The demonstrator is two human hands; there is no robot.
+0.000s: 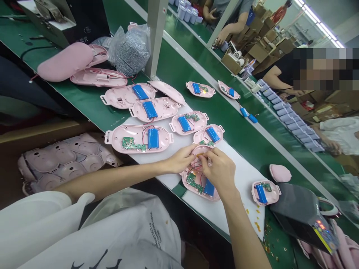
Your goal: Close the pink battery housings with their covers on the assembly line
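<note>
My left hand [182,158] is closed on the edge of a pink plastic shell [199,148], held tilted above the work surface. My right hand [220,168] reaches over the same shell, its thumb and fingers pinched at a small orange-yellow strip; the fingertips partly hide it. Thin red and black wires run beneath the fingers. Just under my hands lies another pink shell [186,188] with a green circuit board [193,181] and a blue battery pack [209,187]. To the left sits an open pink shell [130,132] with its own board and battery.
Several pink shells with batteries lie around a white mat [241,179] on the green bench. A dark machine [297,213] with a lit red display stands right. A bubble-wrap bundle [131,48] leans near a post [155,41]. A carton of pink shells [61,157] stands left. Other people work opposite.
</note>
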